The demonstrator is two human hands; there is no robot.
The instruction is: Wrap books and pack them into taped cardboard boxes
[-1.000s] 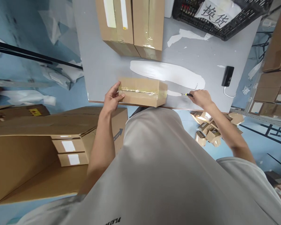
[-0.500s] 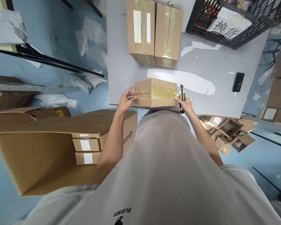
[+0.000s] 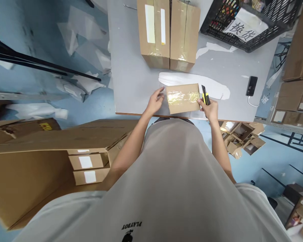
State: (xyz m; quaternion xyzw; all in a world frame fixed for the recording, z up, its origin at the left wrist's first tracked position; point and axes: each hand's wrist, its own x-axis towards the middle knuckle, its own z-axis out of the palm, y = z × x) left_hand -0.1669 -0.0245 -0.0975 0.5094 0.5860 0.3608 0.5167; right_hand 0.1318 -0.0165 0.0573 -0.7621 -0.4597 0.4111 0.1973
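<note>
A small cardboard box [image 3: 183, 98] with shiny tape across its upper face is at the table's front edge, right before me. My right hand [image 3: 209, 109] grips a black and yellow utility knife [image 3: 205, 96], its blade end pointing away from me. The thumb of that hand presses the box's right edge. To the left of the box, my left hand [image 3: 156, 100] is open, fingers a little apart, with a small gap between it and the cardboard. The box's underside is hidden.
Two taped cartons [image 3: 155, 33] stand farther back on the grey table [image 3: 131, 80], near a black crate [image 3: 244, 40]. White paper [image 3: 194, 84] lies behind the small box. A phone [image 3: 251, 86] on a cable is at right. A large open carton [image 3: 35, 174] stands lower left.
The small box has turned so its taped face shows flat, and its left end has shifted right. My left hand has let go of it and moved right. The knife has tilted.
</note>
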